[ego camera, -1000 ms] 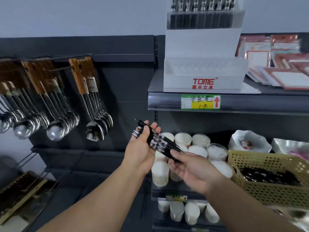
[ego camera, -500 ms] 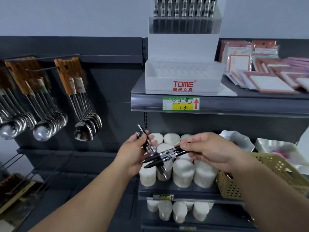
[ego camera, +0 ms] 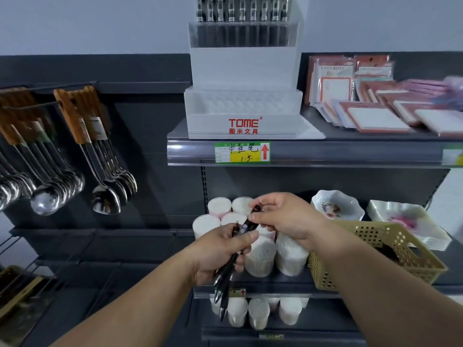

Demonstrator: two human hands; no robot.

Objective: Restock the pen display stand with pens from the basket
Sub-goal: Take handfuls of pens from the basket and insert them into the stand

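Note:
My left hand grips a bundle of black pens, tips pointing down below the fist. My right hand pinches the top end of one black pen of that bundle, just above the left fist. The white pen display stand marked TOME stands on the upper shelf; its top tier holds a row of pens and its lower front tray looks bare. The yellow perforated basket sits on the lower shelf to the right, behind my right forearm.
White cylindrical packs fill the lower shelf behind my hands. Spoons hang on hooks at left. Notepad packs lie on the upper shelf to the right, and flowered dishes stand by the basket. A green and yellow price tag marks the shelf edge.
The bundle has swung from lying across to pointing tips down in my left fist. My right hand has shifted to the pens' top ends. The camera has moved nearer to the shelf.

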